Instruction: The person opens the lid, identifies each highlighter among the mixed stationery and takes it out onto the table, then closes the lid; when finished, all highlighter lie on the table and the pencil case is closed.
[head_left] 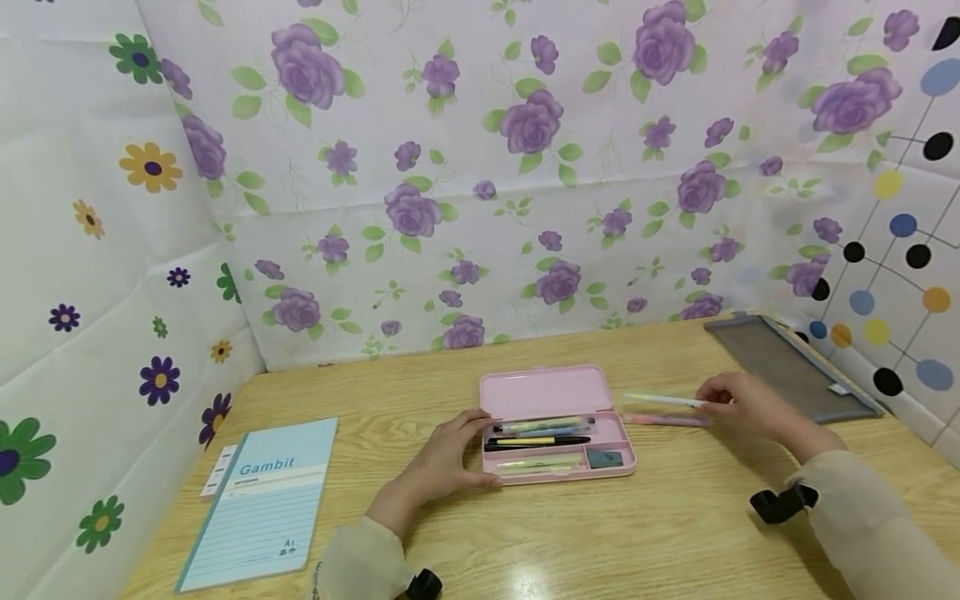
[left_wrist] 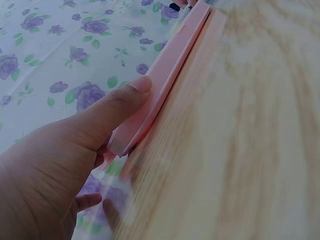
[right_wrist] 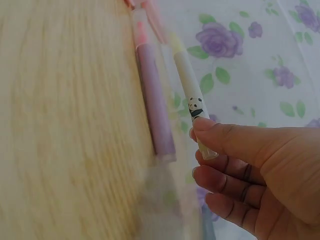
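My right hand (head_left: 750, 407) pinches a slim white highlighter (right_wrist: 187, 75) between thumb and fingertips near one end. The highlighter has a panda print and a pale yellow tip that points left, toward the case. Just in front of it on the table lies a purple highlighter (right_wrist: 156, 100) with a pink tip. A pink pencil case (head_left: 628, 468) stands with its lid laid back. My left hand (head_left: 444, 457) grips the case's left end, thumb on the front wall (left_wrist: 162, 85) and fingers toward the back corner. Inside are several pens (head_left: 536, 443) and a dark eraser (head_left: 604, 459).
A light blue notebook (head_left: 270, 500) lies at the left on the wooden table (head_left: 570, 533), partly over a white card (head_left: 217, 473). A grey mesh pouch (head_left: 787, 367) lies at the back right. Flowered cloth (head_left: 480, 158) hangs behind the table.
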